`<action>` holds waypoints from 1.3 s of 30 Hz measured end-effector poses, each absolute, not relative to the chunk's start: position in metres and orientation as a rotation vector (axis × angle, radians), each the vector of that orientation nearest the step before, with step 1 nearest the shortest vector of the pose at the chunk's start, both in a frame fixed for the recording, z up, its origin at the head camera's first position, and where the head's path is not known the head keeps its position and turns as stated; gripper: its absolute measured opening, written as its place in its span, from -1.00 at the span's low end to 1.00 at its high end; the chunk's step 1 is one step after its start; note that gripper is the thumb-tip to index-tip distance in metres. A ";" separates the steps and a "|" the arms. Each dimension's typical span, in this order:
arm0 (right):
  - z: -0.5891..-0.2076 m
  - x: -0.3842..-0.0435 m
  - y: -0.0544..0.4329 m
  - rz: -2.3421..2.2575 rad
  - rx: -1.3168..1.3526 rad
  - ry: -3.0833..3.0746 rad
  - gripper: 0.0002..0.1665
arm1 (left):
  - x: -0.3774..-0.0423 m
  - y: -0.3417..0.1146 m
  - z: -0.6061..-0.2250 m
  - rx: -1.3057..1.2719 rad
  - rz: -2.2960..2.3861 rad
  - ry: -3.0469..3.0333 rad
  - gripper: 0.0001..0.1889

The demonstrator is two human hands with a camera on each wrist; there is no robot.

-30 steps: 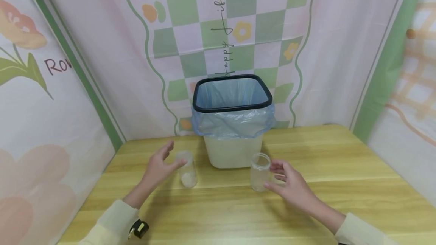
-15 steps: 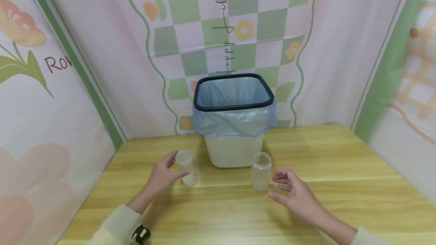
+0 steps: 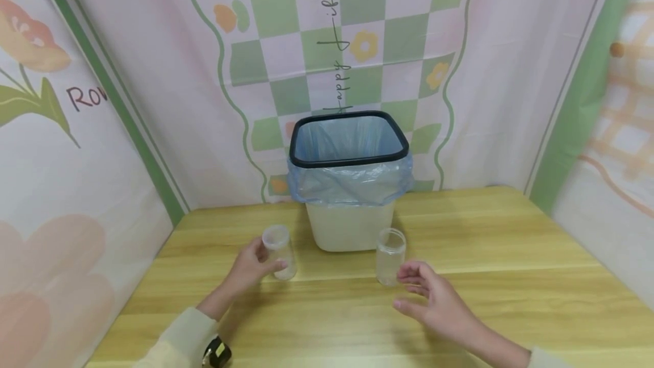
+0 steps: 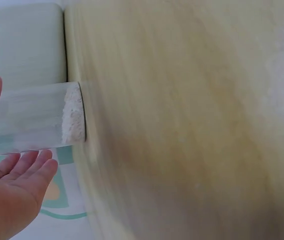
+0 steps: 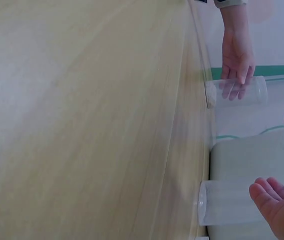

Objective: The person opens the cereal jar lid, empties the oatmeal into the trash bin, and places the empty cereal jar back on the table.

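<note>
A clear jar (image 3: 280, 251) with a layer of whitish powder (image 4: 73, 114) in its bottom stands upright on the left. My left hand (image 3: 250, 268) is around its near-left side, thumb in front and fingers behind. In the left wrist view the fingers (image 4: 29, 167) are fairly straight, their tips right at the jar's wall. A second clear jar (image 3: 390, 257), with no contents showing, stands upright on the right. Beside it my right hand (image 3: 441, 302) is held with relaxed fingers, thumb apart. The right wrist view shows the fingertips (image 5: 262, 190) overlapping this jar's wall.
Behind and between the jars stands a cream bin (image 3: 352, 229) with a black rim and a bluish plastic liner (image 3: 352, 183). Everything stands on a wood-grain table (image 3: 337, 311). A printed curtain (image 3: 278, 55) hangs behind the table's far edge.
My left hand has lowered and moved in around the powder jar. The right hand drew back slightly from the other jar, then came lower in front of its right side. Both jars stay put.
</note>
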State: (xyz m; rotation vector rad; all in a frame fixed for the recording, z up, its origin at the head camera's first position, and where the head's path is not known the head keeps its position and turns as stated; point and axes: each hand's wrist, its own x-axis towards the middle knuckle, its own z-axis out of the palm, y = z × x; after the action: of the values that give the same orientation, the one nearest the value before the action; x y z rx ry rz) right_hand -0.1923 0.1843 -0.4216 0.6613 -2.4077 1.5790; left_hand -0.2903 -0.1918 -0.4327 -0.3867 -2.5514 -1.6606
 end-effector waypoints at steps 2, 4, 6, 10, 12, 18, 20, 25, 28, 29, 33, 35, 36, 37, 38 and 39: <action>-0.421 -0.192 0.182 1.589 0.684 -2.400 -0.26 | -0.291 -0.191 -0.434 -0.372 -1.676 -2.553 -0.26; -0.421 -0.191 0.180 1.599 0.699 -2.399 -0.27 | -0.291 -0.190 -0.435 -0.364 -1.697 -2.557 -0.26; -0.421 -0.190 0.178 1.613 0.707 -2.405 -0.27 | -0.291 -0.190 -0.435 -0.356 -1.722 -2.559 -0.27; -0.421 -0.188 0.174 1.647 0.725 -2.428 -0.28 | -0.292 -0.190 -0.438 -0.336 -1.739 -2.568 -0.27; -0.421 -0.187 0.172 1.661 0.740 -2.436 -0.28 | -0.292 -0.190 -0.440 -0.325 -1.729 -2.574 -0.28; -0.420 -0.186 0.166 1.671 0.766 -2.435 -0.29 | -0.292 -0.190 -0.441 -0.284 -1.729 -2.572 -0.31; -0.419 -0.186 0.164 1.678 0.772 -2.429 -0.30 | -0.290 -0.188 -0.439 -0.275 -1.749 -2.555 -0.32; -0.418 -0.186 0.157 1.687 0.779 -2.417 -0.28 | -0.288 -0.187 -0.440 -0.264 -1.781 -2.534 -0.34; -0.418 -0.185 0.154 1.700 0.781 -2.419 -0.29 | -0.287 -0.188 -0.442 -0.293 -1.777 -2.543 -0.31; -0.417 -0.185 0.154 1.704 0.783 -2.421 -0.29 | -0.287 -0.188 -0.442 -0.293 -1.769 -2.547 -0.30; -0.416 -0.185 0.151 1.725 0.785 -2.428 -0.30 | -0.283 -0.187 -0.441 -0.305 -1.739 -2.559 -0.30; -0.415 -0.185 0.150 1.732 0.786 -2.426 -0.30 | -0.281 -0.186 -0.441 -0.303 -1.720 -2.563 -0.30; -0.415 -0.185 0.150 1.735 0.786 -2.423 -0.30 | -0.280 -0.186 -0.440 -0.305 -1.710 -2.566 -0.31; -0.415 -0.185 0.150 1.736 0.787 -2.422 -0.30 | -0.280 -0.185 -0.440 -0.306 -1.701 -2.567 -0.30; -0.414 -0.185 0.150 1.737 0.787 -2.419 -0.31 | -0.279 -0.185 -0.440 -0.309 -1.692 -2.568 -0.30; -0.414 -0.185 0.150 1.738 0.788 -2.418 -0.31 | -0.278 -0.184 -0.440 -0.309 -1.687 -2.571 -0.31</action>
State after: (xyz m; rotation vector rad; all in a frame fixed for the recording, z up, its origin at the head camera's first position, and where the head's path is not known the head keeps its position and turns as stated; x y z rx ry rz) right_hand -0.1851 0.1496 -0.4143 0.7876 -2.4177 1.7380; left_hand -0.2785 -0.1840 -0.4396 -0.3088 -2.5706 -1.6875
